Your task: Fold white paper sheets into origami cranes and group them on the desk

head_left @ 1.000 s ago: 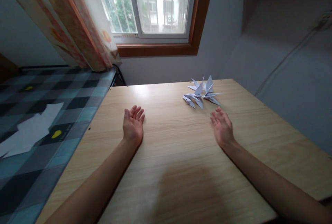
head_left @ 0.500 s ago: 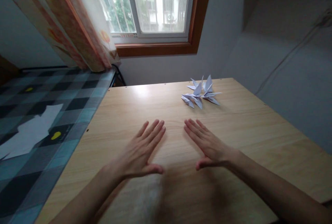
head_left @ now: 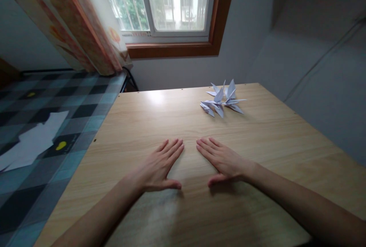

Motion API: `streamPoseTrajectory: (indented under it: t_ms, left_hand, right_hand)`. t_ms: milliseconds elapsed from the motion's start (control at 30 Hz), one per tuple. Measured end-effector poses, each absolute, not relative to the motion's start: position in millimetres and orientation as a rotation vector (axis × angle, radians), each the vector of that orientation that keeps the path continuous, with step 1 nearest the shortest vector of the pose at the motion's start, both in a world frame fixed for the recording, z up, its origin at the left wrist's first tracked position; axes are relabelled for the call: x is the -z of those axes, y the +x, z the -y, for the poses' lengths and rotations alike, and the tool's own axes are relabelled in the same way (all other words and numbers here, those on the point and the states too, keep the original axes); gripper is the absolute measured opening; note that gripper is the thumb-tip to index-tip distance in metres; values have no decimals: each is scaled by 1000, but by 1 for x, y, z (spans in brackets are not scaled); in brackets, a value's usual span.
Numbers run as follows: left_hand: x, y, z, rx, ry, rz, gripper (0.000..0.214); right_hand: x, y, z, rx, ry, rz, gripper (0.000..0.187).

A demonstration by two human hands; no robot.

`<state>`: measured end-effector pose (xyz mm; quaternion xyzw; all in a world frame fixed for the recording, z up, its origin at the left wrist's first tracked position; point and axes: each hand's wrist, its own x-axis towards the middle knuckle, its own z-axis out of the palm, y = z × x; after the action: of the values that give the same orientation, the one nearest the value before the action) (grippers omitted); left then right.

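My left hand (head_left: 158,168) lies flat, palm down, on the light wooden table (head_left: 268,144), fingers stretched forward and thumb out to the right. Beside it my right hand (head_left: 221,159) lies flat the same way, its fingertips close to those of the left. Neither hand holds anything. A small heap of folded white paper cranes (head_left: 222,100) rests on the table beyond my right hand, well apart from both hands.
A bed with a blue and black checked cover (head_left: 42,125) adjoins the table's left edge, with loose white paper sheets (head_left: 31,142) on it. A window (head_left: 162,2) and an orange curtain (head_left: 71,21) are behind. A grey wall runs along the right.
Both hands turned from palm up and apart to palm down and moved together toward the middle of the table, then settled flat. The paper cranes have not moved.
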<state>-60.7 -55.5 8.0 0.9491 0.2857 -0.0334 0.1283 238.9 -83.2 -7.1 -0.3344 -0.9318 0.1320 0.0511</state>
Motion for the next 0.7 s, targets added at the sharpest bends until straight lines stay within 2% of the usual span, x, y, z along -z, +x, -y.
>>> streamPoseTrajectory:
  t_ms: [500,600,700]
  left_hand:
    - [-6,-62,56,93,2738,-830,108]
    - [-9,-59,57,-94,2579,-883,95]
    - [-12,-49,51,-611,2129,-967,57]
  right_hand:
    - [9,240,83,-472,-1003,2796,109]
    - [15,244,77,-614,-1007,2521,84]
    - [22,246,61,-696,-1131,1997,53]
